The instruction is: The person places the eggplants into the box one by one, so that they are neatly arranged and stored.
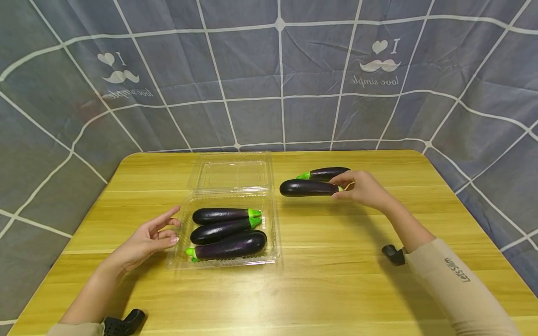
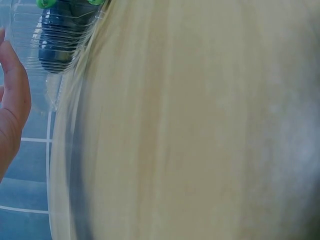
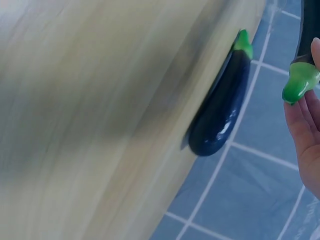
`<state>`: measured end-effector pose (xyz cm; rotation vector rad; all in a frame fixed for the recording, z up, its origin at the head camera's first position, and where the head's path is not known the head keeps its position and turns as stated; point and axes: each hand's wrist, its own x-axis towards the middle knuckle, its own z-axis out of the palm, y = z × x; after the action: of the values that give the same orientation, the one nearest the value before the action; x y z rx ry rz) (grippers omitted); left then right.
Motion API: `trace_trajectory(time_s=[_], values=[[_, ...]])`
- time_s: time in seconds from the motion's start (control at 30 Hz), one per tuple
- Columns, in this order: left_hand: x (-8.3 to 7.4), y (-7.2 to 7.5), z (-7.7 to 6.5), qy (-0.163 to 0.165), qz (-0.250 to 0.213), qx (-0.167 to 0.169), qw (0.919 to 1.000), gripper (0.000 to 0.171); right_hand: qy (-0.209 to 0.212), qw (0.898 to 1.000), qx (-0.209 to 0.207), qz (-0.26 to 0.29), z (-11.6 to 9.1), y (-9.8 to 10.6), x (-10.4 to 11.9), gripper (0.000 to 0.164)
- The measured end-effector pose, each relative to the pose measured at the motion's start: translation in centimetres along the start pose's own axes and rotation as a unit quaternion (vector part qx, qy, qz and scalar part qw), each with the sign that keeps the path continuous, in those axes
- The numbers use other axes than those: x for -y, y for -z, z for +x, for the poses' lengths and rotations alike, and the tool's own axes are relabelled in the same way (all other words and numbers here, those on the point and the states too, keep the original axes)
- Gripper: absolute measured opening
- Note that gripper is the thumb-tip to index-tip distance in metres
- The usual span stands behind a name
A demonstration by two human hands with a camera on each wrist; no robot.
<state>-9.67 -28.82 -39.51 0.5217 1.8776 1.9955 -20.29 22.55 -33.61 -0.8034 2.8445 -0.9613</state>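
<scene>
My right hand point(image 1: 361, 189) pinches a dark purple eggplant point(image 1: 308, 188) near its green stem end, the round end pointing left. In the right wrist view its green cap point(image 3: 301, 80) shows between thumb and fingers. Behind it another eggplant point(image 3: 220, 102) lies on the table, stem to the left in the head view. Three eggplants lie side by side in a clear plastic clamshell box point(image 1: 275, 252); the front one point(image 1: 231, 246) has its stem to the left, the other two to the right. My left hand point(image 1: 149, 240) is beside the box's left wall, fingers loosely spread, holding nothing.
The box's clear lid point(image 1: 235, 173) is folded back flat behind it on the wooden table point(image 1: 328, 275). A grey cloth with white lines point(image 1: 252, 60) hangs behind and along both sides of the table. A black wrist mount point(image 1: 393, 255) sticks out below the right forearm.
</scene>
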Motion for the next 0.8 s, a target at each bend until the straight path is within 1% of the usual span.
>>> trace_trajectory(time_s=[0.17, 0.33, 0.5, 0.67, 0.8], values=[[-0.1, 0.0, 0.0, -0.005, -0.011, 0.005, 0.9999, 0.073, 0.01, 1.0, 0.009, 0.0, 0.3, -0.1, 1.2, 0.034], [-0.2, -0.1, 0.0, -0.002, -0.007, 0.002, 1.0, 0.073, 0.018, 1.0, 0.014, -0.001, 0.7, -0.5, 2.2, 0.034], [-0.2, 0.0, 0.0, 0.004, 0.001, 0.0, 1.0, 0.073, 0.044, 0.999, 0.018, 0.009, 1.2, -1.0, 3.1, 0.033], [-0.2, 0.0, 0.1, 0.015, 0.021, -0.01, 0.9996, 0.074, 0.07, 0.997, 0.024, 0.023, 1.7, -1.6, 4.1, 0.031], [-0.1, 0.0, 0.1, 0.01, 0.013, -0.007, 0.9998, 0.073, 0.086, 0.995, 0.034, 0.029, 2.1, -2.1, 5.1, 0.03]])
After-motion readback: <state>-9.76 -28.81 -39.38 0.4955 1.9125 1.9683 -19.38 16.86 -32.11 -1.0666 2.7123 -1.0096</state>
